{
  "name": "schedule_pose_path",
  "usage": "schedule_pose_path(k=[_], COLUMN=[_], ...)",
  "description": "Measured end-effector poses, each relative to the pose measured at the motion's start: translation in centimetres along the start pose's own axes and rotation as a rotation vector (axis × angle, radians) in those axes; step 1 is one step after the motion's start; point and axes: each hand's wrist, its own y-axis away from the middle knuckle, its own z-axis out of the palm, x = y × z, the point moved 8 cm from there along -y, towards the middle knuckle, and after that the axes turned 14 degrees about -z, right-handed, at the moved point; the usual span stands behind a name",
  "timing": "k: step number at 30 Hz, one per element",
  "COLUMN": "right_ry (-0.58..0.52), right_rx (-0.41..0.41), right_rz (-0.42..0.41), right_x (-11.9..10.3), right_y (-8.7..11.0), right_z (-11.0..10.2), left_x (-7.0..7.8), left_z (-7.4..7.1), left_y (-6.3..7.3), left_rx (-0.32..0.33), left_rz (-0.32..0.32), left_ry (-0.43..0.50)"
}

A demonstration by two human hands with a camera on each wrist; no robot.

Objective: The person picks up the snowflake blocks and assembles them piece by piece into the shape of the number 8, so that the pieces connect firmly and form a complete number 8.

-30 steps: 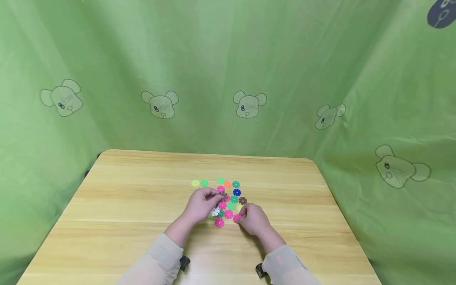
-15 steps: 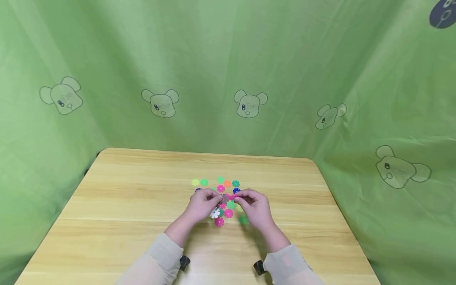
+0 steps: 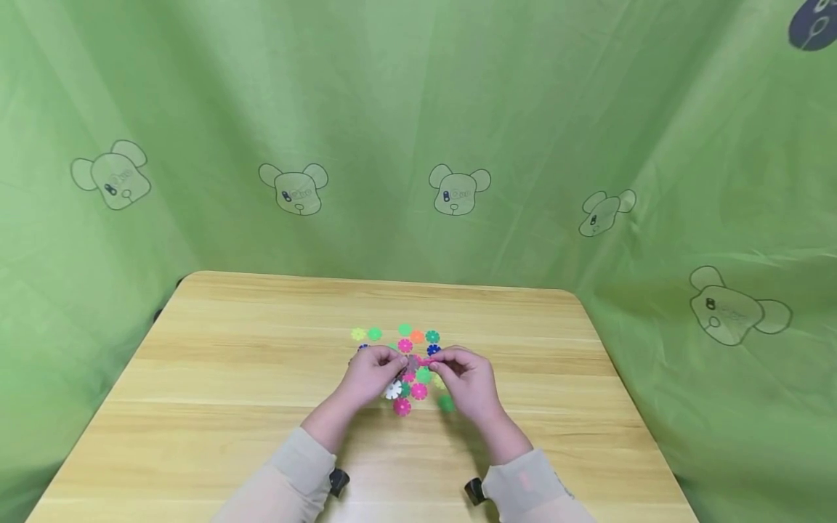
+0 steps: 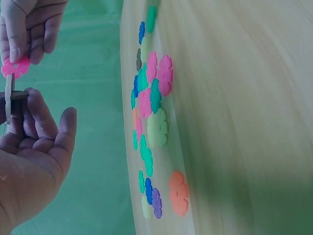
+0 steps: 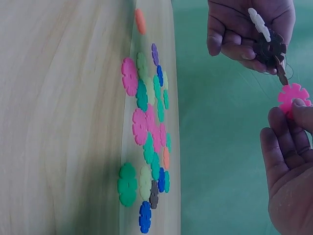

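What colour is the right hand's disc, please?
The disc is pink, clearest in the right wrist view.

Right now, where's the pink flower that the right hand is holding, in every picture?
Head: the pink flower is low in the middle, between the left hand and the right hand.
Left wrist: upper part, by the left edge.
Right wrist: near the right edge, a bit above halfway.
Shared landmark: the left hand, left of the flower in head, below it in left wrist, above it in right wrist.

Your head view: bright light
Soft shadows fall on your tabletop [image 3: 248, 327]; your wrist views look dimmer, hazier.
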Motion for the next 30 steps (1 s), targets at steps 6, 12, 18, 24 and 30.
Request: schedule_pose_path(k=[6,12,18,24,30], right_ry=[0.091,0.212,0.223,0.250,0.266], right_rx=[-0.027,-0.053,-0.092,-0.056,-0.043], right_rz=[-0.051,-0.128,-0.202,-0.264,-0.356], right_x=[-0.8,-1.0,-1.2,-1.6,-1.9], right_y=[-0.2,-0.3,-0.3,-0.1,0.3], right_z=[0.2,0.3,0.5,0.5,0.8], left_x=[0.0,0.0,-0.1,0.3,-0.1], left_z=[-0.1,-0.1,0.3,0.6,1.0], left_y=[0.1,0.2,0.1,0.1,0.0], left_rx=[-0.001,0.002,-0.012,0.004,-0.018], left_rz=[0.008,0.006,-0.004,0.015,-0.005], left_ry=[0.009,0.010,0.010,0.008,0.033])
